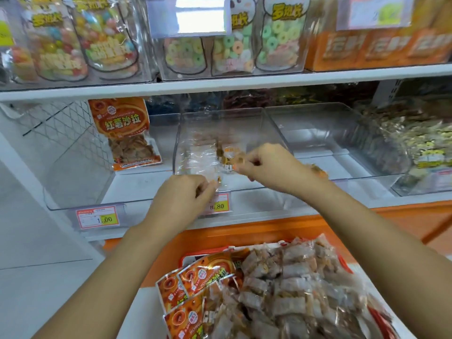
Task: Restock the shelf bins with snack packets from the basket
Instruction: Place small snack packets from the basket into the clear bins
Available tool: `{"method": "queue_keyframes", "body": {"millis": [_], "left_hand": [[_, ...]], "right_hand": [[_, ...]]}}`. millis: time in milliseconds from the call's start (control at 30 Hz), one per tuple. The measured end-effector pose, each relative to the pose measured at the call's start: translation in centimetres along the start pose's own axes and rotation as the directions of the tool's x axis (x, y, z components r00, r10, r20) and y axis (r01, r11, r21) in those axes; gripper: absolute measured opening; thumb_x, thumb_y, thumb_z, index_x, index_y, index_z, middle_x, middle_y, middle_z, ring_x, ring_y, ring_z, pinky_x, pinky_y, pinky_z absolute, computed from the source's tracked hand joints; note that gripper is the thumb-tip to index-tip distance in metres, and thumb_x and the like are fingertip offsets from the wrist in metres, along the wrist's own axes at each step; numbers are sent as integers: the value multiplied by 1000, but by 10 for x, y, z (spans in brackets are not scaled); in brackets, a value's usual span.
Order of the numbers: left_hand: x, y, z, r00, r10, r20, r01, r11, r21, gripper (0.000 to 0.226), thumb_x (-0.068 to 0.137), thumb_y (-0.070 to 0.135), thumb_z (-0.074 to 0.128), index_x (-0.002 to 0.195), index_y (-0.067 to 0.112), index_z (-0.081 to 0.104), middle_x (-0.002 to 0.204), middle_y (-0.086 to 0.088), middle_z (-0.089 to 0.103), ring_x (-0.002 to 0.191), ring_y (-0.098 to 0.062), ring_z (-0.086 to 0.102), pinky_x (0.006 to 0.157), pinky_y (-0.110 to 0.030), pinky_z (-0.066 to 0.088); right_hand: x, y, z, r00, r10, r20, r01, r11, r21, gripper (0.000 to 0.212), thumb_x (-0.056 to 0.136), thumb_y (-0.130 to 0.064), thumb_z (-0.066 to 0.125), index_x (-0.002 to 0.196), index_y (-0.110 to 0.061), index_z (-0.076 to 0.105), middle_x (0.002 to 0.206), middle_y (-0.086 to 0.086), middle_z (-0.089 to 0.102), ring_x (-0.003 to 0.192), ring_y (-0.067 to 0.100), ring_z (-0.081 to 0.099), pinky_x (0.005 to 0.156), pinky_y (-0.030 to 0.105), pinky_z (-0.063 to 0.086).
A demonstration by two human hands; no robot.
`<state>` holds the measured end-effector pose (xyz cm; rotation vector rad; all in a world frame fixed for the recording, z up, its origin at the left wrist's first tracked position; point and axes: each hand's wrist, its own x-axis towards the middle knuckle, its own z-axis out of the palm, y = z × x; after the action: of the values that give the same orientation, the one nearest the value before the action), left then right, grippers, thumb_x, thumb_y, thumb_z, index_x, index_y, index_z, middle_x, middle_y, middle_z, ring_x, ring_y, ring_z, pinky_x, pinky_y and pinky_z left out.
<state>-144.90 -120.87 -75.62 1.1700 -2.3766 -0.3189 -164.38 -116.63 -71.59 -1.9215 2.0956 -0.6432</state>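
Both my hands are raised over the middle clear shelf bin (266, 118). My right hand (266, 165) pinches small orange-and-clear snack packets (232, 155) above the bin. My left hand (186, 192) hovers at the bin's front edge with curled fingers that pinch a small packet (218, 182), blurred by motion. Below me the red basket (195, 255) is piled with clear small packets (293, 285) and orange sweet-potato packets (203, 272).
One orange packet (124, 133) leans upright in the left clear bin (73, 182). The right bin (342, 143) looks bare; further right lies a heap of yellow-wrapped snacks (420, 148). Candy jars (102, 37) fill the upper shelf. Price tags (99, 217) hang on the shelf edge.
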Motion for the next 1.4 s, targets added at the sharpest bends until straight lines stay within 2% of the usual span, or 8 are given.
{"method": "queue_keyframes", "body": {"millis": [133,300,467,800,967,1100,1233,1400], "left_hand": [[-6,-8,22,952,-62,299,0,979,202,33,93,41,53,73,16,62,69,1,61,69,-18,58,62,-31,46],[-11,-11,29,965,-68,252,5,970,244,30,93,35,53,68,20,55,62,5,52,65,-17,53,57,-28,36],[-12,-10,31,969,-46,244,-16,969,247,25,93,34,54,73,20,57,65,5,53,67,-16,54,59,-27,37],[-8,-13,27,949,-97,300,48,985,167,22,90,33,60,77,16,65,74,-1,65,70,-16,59,62,-29,46],[-8,-13,25,940,-123,318,89,989,122,21,90,31,62,78,14,67,76,-2,66,72,-16,61,60,-28,46],[-10,-13,22,892,-147,428,184,982,-45,12,82,27,73,84,16,70,84,1,69,82,-13,64,72,-27,52],[-16,-6,21,789,-128,600,252,959,-127,36,74,47,75,99,23,68,86,9,68,86,-6,63,77,-20,50],[-24,27,22,682,92,726,195,934,-301,43,78,53,66,108,23,71,85,16,70,86,-6,66,84,-25,53]], "right_hand": [[-47,15,23,948,-42,317,85,989,-121,39,91,-37,60,68,-6,60,59,-2,55,56,10,50,53,21,38],[-58,82,107,859,66,507,131,930,-343,21,85,-14,59,100,-5,69,101,14,68,96,30,63,80,39,54],[-74,117,164,808,55,586,223,893,-392,61,82,5,59,137,-20,49,140,6,46,122,27,50,91,37,48],[-70,117,170,802,-103,588,455,744,-490,39,87,-5,54,125,-13,55,131,8,51,117,29,51,88,40,48],[-64,118,145,900,-126,418,322,837,-441,21,94,-21,44,105,-16,61,105,4,65,89,24,61,72,35,50],[-65,111,112,995,-59,85,67,993,-94,17,94,-24,52,94,-17,67,83,-6,67,73,10,60,64,27,46],[-86,95,82,992,53,-116,-17,956,292,25,92,-12,55,73,-26,61,55,-19,56,53,-1,50,52,11,33],[-112,74,65,957,127,-261,12,881,474,43,95,-21,54,54,-31,51,49,-10,39,50,5,34,50,19,24]]}}
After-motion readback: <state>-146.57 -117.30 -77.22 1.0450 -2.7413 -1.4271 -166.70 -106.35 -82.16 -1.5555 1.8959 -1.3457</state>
